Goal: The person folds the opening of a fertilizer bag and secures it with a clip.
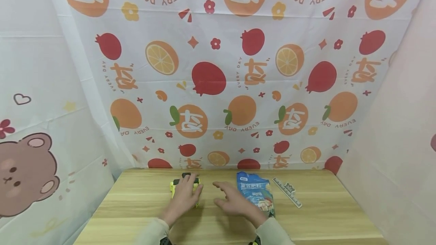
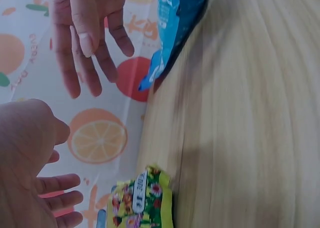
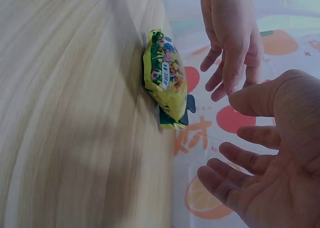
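Two grips over the tabletop (image 1: 327, 218), both empty. Left grip (image 1: 185, 191): fingers relaxed, loosely spread above the yellow packet (image 3: 167, 73); right-wrist view shows them apart from it. Right grip (image 1: 233, 199): fingers spread, thumb well away from them, between the yellow packet and the blue packet (image 1: 252, 188); touches nothing visible. Yellow packet lies on the tabletop, left of the blue one; dark piece at its far end, ownership unclear. Judgement on handling: film looks soft and slippery, so a broad hold across the plump middle, thumb opposite fingers, should beat pinching an edge; squeeze lightly.
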`<state>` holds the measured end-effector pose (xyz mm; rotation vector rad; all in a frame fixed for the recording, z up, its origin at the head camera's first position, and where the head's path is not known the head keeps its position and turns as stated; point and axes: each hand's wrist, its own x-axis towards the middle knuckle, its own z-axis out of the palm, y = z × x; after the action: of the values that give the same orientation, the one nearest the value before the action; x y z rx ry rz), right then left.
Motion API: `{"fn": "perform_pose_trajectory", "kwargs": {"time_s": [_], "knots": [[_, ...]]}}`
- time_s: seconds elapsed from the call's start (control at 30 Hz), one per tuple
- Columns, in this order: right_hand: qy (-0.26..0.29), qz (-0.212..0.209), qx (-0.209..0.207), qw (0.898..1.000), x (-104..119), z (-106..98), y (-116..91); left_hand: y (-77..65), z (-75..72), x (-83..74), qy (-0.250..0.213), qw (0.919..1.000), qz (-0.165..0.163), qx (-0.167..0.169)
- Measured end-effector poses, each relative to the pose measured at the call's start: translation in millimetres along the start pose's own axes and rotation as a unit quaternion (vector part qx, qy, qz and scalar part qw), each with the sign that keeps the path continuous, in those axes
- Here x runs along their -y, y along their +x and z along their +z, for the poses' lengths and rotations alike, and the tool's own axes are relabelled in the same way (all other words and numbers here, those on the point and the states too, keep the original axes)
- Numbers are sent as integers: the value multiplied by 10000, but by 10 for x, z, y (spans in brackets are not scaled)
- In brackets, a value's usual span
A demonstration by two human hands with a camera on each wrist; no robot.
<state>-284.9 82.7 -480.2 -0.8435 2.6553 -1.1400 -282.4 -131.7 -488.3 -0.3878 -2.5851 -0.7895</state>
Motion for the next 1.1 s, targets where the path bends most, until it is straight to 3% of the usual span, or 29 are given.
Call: {"fn": "perform_pose_trajectory", "kwargs": {"time_s": [0.23,0.6,0.83,1.1], "knots": [[-61,-92,-122,9999,-40,-116,-103,-52,62,-106,-285,9996,87,-38],[-549,-148,-616,9965,-182,-441,-228,-55,205,-194,-773,9963,39,376],[-341,-120,-760,9965,-339,-616,-363,-66,292,-254,-906,9941,208,556],[-402,421,-1031,9930,-576,-761,-456,-37,385,-282,-1152,9892,89,902]]}}
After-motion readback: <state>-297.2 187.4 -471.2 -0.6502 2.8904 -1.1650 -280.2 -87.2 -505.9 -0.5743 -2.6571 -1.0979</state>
